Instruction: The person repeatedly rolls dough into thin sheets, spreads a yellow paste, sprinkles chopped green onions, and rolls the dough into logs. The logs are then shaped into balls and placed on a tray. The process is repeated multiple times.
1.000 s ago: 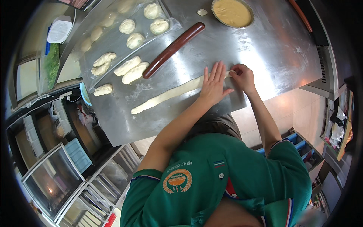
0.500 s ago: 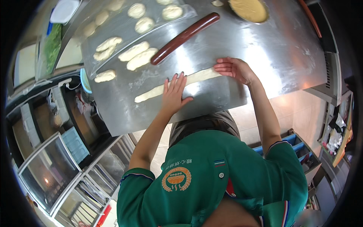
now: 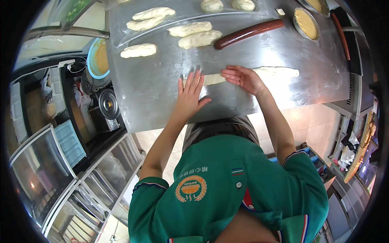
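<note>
A long, thin strip of pale dough (image 3: 277,71) lies on the steel table. My left hand (image 3: 189,92) rests flat with fingers spread over its left end. Over the strip's middle, my right hand (image 3: 244,79) is tilted with its fingers stretched out, and the dough runs on to the right beyond it. A reddish-brown rolling pin (image 3: 249,33) lies slantwise farther back. Left of the pin are two oval dough pieces, one (image 3: 200,39) close to its end and another (image 3: 190,28) behind. A separate dough piece (image 3: 138,50) sits farther left.
Folded dough (image 3: 152,16) and round dough balls (image 3: 212,5) lie at the back by clear plastic sheeting. Yellow filling is in a metal bowl (image 3: 306,23) at back right. Left of the table are a blue-rimmed bowl (image 3: 90,60) and a round lid (image 3: 108,104).
The dough strip has shifted right under my hands: its left end now lies at my left hand, and a long stretch shows beyond my right. The view has shifted too.
</note>
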Demonstrator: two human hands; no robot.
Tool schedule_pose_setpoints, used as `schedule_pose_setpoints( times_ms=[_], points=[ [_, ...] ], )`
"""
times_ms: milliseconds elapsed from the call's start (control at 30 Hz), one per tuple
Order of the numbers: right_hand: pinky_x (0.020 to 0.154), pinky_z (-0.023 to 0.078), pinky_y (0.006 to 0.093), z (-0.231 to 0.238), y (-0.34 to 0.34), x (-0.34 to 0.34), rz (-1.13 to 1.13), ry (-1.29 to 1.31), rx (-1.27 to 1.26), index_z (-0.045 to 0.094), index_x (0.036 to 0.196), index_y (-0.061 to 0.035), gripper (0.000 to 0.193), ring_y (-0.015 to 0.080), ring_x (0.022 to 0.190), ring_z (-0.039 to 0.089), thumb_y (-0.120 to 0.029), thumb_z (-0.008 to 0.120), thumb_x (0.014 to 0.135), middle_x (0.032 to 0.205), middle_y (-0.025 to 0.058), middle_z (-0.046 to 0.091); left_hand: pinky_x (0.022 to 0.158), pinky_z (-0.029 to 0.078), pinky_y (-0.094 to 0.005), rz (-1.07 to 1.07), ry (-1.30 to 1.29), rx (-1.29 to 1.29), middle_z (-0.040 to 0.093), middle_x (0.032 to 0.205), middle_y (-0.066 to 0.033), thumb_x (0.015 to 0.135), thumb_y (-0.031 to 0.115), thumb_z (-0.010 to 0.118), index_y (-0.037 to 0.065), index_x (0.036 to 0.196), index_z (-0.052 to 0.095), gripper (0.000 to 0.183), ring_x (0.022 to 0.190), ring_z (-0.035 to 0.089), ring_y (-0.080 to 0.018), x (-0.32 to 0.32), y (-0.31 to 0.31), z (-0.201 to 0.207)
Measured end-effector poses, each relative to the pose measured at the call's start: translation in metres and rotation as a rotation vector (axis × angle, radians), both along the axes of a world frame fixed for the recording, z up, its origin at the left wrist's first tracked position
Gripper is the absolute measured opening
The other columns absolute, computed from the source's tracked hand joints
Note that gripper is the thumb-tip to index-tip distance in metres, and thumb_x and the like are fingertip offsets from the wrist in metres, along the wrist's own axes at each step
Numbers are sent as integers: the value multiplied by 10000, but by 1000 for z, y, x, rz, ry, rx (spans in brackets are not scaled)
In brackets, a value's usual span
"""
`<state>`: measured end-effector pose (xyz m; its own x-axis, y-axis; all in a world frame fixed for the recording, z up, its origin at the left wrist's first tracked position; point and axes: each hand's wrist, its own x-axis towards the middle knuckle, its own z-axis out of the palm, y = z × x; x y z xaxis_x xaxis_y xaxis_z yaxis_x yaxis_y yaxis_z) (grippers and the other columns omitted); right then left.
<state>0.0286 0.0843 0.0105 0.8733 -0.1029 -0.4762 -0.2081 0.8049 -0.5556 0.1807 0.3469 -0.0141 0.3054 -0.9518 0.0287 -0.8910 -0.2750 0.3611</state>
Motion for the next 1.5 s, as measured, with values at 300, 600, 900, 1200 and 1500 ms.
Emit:
schedule_pose_setpoints(
  times_ms=[300, 600, 900, 1200, 1500],
  points=[
    [1013, 528, 360, 1, 70, 36, 4, 36, -106, 529, 1410, 49, 508, 266, 1186, 664, -341, 471, 1089, 1309, 199, 665, 1209, 214, -599, 161, 154, -149, 279, 1667, -161, 878, 486, 705, 21, 1584, 317, 931, 1522, 285, -371, 5, 47, -9],
    [985, 508, 361, 21, 108, 31, 57, 12, -872, 623, 1301, -8, 326, 259, 1116, 675, -189, 585, 1032, 1242, 145, 694, 1215, 185, -623, 236, 98, -173, 314, 1655, -144, 920, 437, 677, 28, 1577, 339, 844, 1510, 319, -341, 57, 3, -19],
    [761, 555, 381, -28, -5, -114, -468, 411, -1543, 725, 1022, -30, 142, 296, 839, 669, -24, 699, 883, 950, 136, 692, 1202, 242, -600, 170, 81, -114, 358, 1621, -203, 941, 280, 677, 6, 1555, 362, 743, 1485, 344, -403, 91, -3, -17],
    [716, 548, 387, -25, -124, -166, -358, 650, -2075, 734, 893, -39, 61, 278, 808, 672, -94, 735, 866, 877, 79, 690, 1231, 181, -586, 151, -88, 201, 221, 1659, -271, 926, 393, 665, -28, 1599, 233, 904, 1536, 215, -440, 1, 34, -11],
    [717, 523, 425, -17, -120, -208, -457, 503, -1850, 646, 829, -44, 72, 345, 776, 642, -54, 717, 822, 844, 134, 652, 1241, 149, -580, 313, 20, 33, 231, 1674, -220, 917, 346, 679, -12, 1605, 235, 894, 1533, 242, -414, -16, 33, -9]
  ],
)
